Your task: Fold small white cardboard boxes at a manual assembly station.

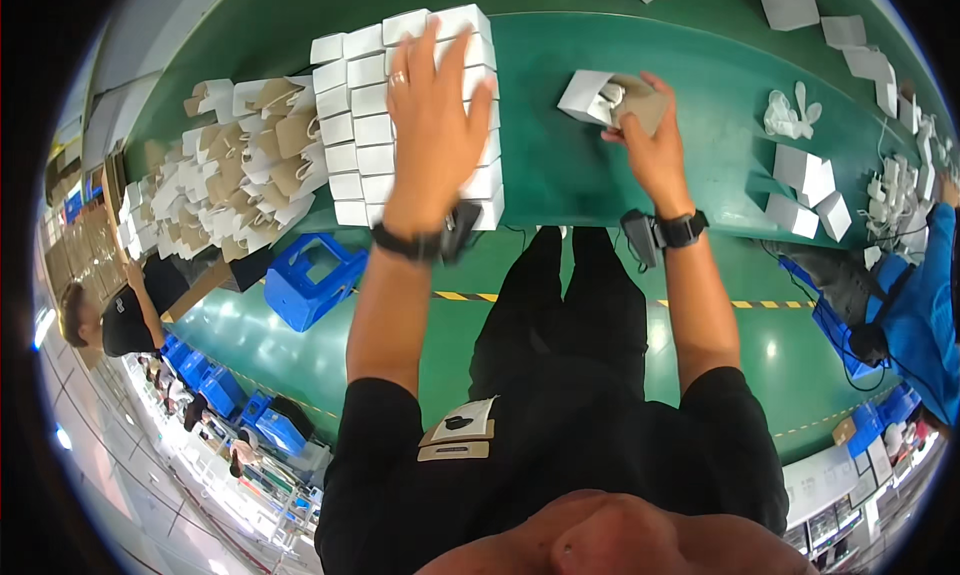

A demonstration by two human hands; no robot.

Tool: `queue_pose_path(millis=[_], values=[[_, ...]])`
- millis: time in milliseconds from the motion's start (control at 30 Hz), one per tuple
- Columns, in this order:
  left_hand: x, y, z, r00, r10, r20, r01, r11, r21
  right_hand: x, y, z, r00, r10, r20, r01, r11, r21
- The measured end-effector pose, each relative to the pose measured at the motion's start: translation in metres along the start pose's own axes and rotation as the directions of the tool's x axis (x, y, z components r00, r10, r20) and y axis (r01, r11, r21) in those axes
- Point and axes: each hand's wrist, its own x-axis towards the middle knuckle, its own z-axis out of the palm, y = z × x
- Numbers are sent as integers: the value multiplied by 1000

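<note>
My left hand [432, 125] lies over a block of white boxes [352, 130] set in tight rows on the green table. Its fingers are stretched out and apart, and it grips nothing. In my right hand [655, 155] is a small open white box [584, 96], held by its brown cardboard flap [643, 107] between thumb and fingers. Something white, partly hidden, shows inside that box. Each wrist carries a black strap with a small device on it.
Left of the block is a pile of open white-and-brown cartons [235, 170]. To the right lie white cable pieces [792, 114] and a few white boxes [803, 175]. A blue stool [312, 280] stands below the table edge. Co-workers are at both sides, one in blue [930, 305].
</note>
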Motion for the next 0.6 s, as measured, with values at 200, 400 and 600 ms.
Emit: queue_pose_path(millis=[200,400,600], values=[[-102,112,68,976,-45,211,157,819,-552,-57,19,11,990,111,-84,-85,960,266],[-105,80,134,995,-89,-41,52,831,-554,-70,4,2,952,-304,25,287,866,-410],[-85,50,161,987,-98,-128,-17,726,-688,-37,3,-38,830,-444,337,558,656,-509]])
